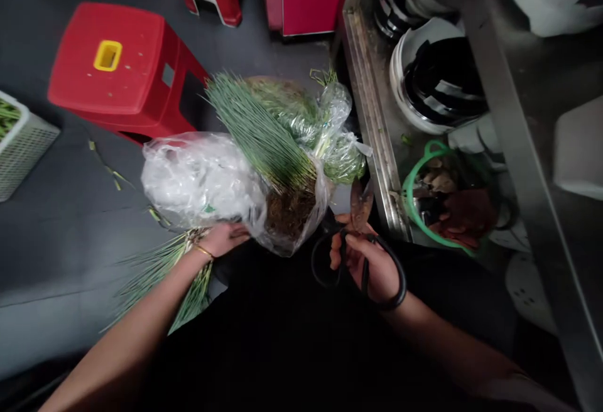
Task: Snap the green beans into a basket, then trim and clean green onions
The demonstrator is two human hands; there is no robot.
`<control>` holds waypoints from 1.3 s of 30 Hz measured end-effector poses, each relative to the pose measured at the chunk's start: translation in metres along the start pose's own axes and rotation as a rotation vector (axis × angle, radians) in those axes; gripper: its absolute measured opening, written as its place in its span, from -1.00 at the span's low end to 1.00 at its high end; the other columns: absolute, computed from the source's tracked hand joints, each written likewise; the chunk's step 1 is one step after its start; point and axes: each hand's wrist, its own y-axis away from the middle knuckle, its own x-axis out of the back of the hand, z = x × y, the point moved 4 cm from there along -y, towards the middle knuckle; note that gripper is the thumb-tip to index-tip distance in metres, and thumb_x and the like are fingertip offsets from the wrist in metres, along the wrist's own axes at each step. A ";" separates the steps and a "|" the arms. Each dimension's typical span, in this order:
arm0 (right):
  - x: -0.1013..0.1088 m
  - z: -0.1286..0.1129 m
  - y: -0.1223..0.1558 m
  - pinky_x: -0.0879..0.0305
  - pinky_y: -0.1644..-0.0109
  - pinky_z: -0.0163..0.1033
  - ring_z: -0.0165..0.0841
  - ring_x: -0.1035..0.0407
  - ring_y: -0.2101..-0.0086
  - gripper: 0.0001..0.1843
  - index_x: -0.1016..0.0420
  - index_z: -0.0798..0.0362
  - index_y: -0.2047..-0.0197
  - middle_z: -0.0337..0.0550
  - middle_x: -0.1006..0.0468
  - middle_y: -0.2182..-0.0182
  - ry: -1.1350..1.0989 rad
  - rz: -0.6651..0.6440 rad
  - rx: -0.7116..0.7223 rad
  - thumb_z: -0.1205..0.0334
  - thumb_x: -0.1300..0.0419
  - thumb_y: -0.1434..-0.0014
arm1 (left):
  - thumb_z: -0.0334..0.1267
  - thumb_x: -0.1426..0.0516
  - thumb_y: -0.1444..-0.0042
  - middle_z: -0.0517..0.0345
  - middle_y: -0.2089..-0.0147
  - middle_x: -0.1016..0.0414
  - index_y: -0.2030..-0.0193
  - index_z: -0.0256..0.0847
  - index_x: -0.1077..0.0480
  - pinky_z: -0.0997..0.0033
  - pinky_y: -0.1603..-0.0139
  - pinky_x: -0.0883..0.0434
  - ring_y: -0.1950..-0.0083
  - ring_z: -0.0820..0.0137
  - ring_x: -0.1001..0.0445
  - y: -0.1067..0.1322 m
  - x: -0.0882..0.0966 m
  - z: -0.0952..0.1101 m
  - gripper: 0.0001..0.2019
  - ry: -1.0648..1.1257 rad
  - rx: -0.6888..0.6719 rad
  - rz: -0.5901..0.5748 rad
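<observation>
My right hand (374,264) is closed around the black-handled scissors (362,211), whose rusty-looking blades point away from me. A bundle of thin green chives or scallions (264,139) lies with its brown roots towards me in a clear plastic bag (294,245). My left hand (227,238), with a gold bracelet at the wrist, is closed at the bag's near left edge; its fingertips are partly hidden. Under my left forearm, loose green stalks (151,274) spread over the floor. Beyond the bundle sits another clear bag of greens (346,154).
A red stool (110,54) stands at the upper left, near a white basket (28,148) of greens. At right, a metal shelf (518,110) holds stacked bowls (398,79). A green-rimmed basket (409,195) with scraps sits low beside it. Crumpled clear plastic (198,176) lies left of the bundle.
</observation>
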 end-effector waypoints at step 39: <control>0.015 0.008 -0.009 -0.33 0.53 -0.33 -0.42 -0.38 0.59 -0.63 -0.38 -0.02 0.12 -0.26 -0.49 0.51 -0.130 -0.049 -0.401 0.11 -0.26 0.02 | -0.47 0.05 -0.17 -0.20 -0.14 -0.39 -0.05 -0.23 -0.40 -0.17 -0.23 -0.08 -0.24 0.09 -0.25 -0.187 -0.051 0.063 -0.63 -0.657 -0.450 0.235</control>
